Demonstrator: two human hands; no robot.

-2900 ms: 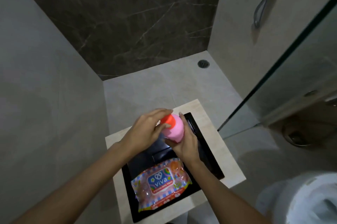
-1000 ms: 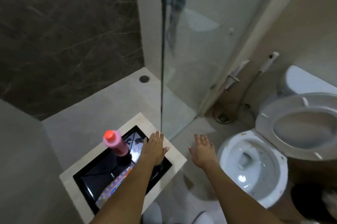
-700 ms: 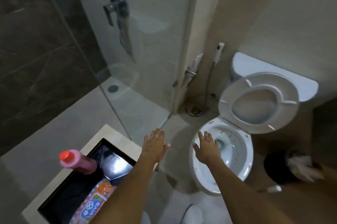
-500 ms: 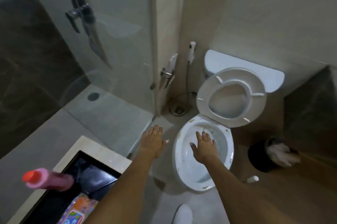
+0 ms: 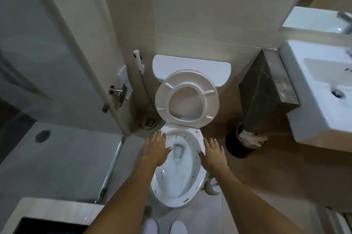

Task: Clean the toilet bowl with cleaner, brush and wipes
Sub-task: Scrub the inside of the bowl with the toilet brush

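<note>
Toilet bowl (image 5: 179, 182) between empty, spread left hand (image 5: 156, 150) and right hand (image 5: 213, 154).

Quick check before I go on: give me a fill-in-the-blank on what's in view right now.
1. The toilet seat is flipped ____.
2. Both hands, left hand and right hand, are open and hold ____.
3. The dark bin stands on the floor between the bowl and the ____.
4. The sprayer hangs on the wall to the ____ of the tank in the picture.

Missing words: up; nothing; sink; left
</note>
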